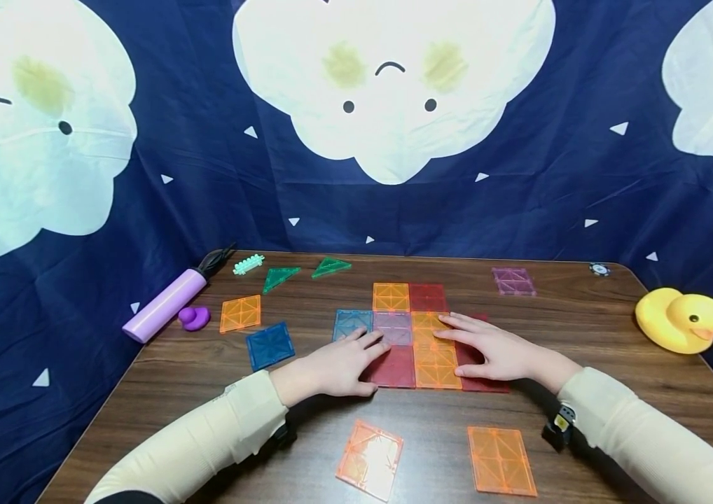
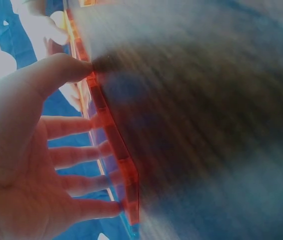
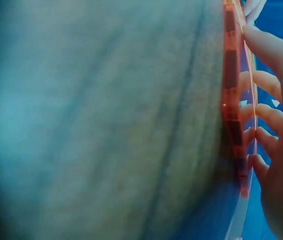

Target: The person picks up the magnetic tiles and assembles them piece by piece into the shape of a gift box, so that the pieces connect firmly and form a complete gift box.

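Note:
Translucent square magnetic tiles lie flat, edge to edge, in the middle of the table. My left hand spreads its fingers over the left side, near a blue tile, a purple tile and a red tile. Its thumb rests at the red tile's near edge. My right hand lies across the right side, fingertips on the orange tiles, partly covering red tiles. An orange tile and a red tile join the far side. The left wrist view shows outstretched fingers touching the tiles.
Two loose orange tiles lie nearest me. Leftward are an orange tile, a dark blue tile, green triangles, a purple duck and a lilac pump. A purple tile and yellow duck sit right.

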Action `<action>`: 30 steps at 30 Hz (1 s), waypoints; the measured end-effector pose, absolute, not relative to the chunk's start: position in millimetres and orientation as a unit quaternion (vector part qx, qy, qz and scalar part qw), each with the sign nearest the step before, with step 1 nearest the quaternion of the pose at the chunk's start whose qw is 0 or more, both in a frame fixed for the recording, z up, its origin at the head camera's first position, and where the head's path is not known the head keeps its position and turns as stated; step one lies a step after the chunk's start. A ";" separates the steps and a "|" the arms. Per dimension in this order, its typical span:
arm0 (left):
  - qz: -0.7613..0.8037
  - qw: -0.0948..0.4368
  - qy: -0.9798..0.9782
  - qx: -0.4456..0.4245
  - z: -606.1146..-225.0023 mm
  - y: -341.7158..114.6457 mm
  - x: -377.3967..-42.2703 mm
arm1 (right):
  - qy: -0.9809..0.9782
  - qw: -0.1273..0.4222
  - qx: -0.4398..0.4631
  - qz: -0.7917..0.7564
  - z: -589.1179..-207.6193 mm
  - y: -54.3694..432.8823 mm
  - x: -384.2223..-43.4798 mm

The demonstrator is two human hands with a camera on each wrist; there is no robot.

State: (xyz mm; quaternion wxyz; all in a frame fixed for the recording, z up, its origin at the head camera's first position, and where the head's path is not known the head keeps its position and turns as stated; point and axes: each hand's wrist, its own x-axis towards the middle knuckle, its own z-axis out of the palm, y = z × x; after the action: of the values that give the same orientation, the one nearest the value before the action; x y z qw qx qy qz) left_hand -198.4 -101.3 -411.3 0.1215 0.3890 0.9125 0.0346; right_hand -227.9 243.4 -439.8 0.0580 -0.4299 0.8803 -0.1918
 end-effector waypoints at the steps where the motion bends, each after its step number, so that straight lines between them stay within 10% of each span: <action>1: 0.036 0.122 0.913 0.389 -411.5 -101.0 -198.6 | 0.881 0.058 -0.430 -0.190 -440.7 245.1 -226.6; 14: 0.047 0.102 0.903 0.415 -410.2 -101.8 -198.1 | 0.881 0.070 -0.426 -0.193 -444.6 255.3 -223.6; 21: 0.097 0.046 0.850 0.515 -393.0 -125.0 -144.3 | 0.876 0.079 -0.431 -0.202 -445.7 248.8 -224.0; 30: 0.128 0.131 0.801 0.571 -402.2 -146.8 -92.8 | 0.875 0.072 -0.434 -0.202 -445.8 252.7 -224.2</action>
State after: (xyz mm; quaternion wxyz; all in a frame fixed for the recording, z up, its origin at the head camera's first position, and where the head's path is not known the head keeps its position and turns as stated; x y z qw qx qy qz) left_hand -92.8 -146.8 -402.2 0.1307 0.5707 0.8006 0.1276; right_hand -224.2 252.7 -445.8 0.0725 -0.4338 0.8750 -0.2024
